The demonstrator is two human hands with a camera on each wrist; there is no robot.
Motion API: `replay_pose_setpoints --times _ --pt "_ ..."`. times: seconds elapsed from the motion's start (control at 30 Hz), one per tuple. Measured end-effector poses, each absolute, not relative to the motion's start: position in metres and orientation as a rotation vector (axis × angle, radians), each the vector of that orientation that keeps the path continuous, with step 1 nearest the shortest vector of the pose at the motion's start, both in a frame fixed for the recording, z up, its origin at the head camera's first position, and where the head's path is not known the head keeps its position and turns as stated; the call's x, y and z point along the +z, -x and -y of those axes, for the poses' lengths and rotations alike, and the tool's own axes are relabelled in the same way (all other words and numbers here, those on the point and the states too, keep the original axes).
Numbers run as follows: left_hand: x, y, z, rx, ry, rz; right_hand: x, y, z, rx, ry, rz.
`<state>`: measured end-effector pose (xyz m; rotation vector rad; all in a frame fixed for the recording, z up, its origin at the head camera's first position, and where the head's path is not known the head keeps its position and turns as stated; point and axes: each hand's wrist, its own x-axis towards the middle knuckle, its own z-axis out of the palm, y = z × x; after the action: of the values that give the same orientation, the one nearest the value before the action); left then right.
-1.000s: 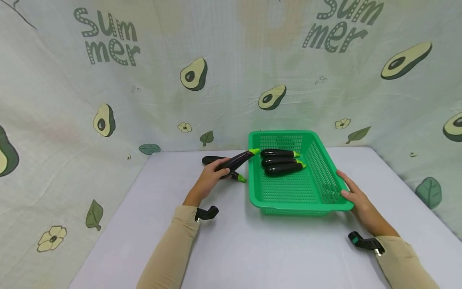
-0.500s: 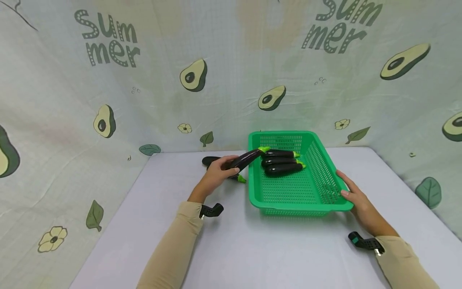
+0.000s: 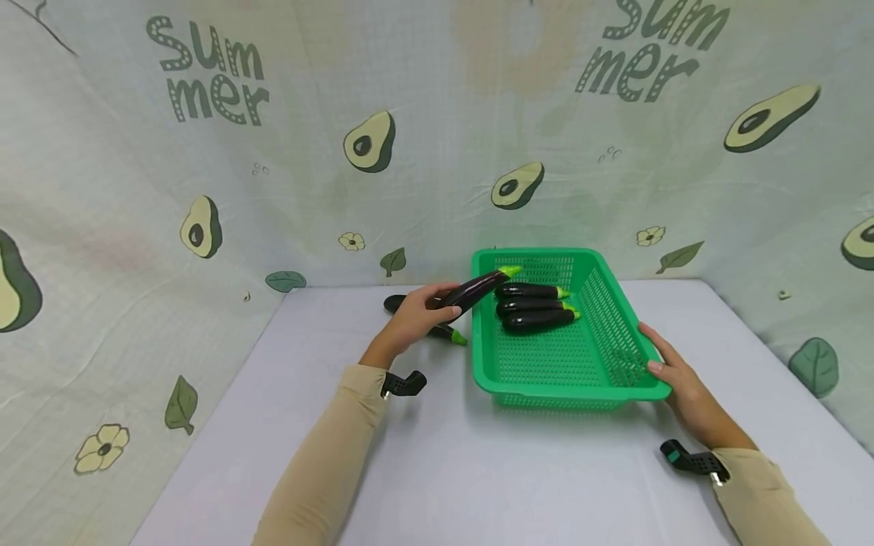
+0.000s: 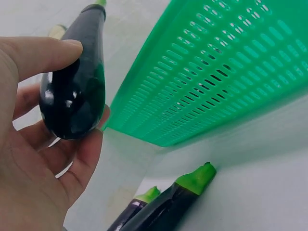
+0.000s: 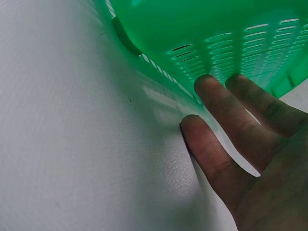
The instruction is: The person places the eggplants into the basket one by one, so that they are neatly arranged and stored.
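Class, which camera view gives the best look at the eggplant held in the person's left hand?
The head view: it shows the whole held eggplant, from the left hand to its green tip, which is above the green basket. The left wrist view shows its rounded end close up between thumb and fingers. The right wrist view shows none of it.

A pale table (image 3: 478,470) is seen, bearing a green basket (image 3: 614,318). Two eggplants (image 3: 447,332) lie on it beneath the left fingers (image 3: 444,309), beside the basket's wall.
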<state>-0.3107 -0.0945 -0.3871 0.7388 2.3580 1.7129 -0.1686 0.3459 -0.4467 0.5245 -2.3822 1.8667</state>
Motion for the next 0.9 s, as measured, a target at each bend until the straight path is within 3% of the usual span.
replay_pose_setpoints --times 0.9 --pt "-0.355 0.317 0.058 1.433 -0.829 -2.308 -0.448 0.17 -0.347 1.881 -0.539 2.373"
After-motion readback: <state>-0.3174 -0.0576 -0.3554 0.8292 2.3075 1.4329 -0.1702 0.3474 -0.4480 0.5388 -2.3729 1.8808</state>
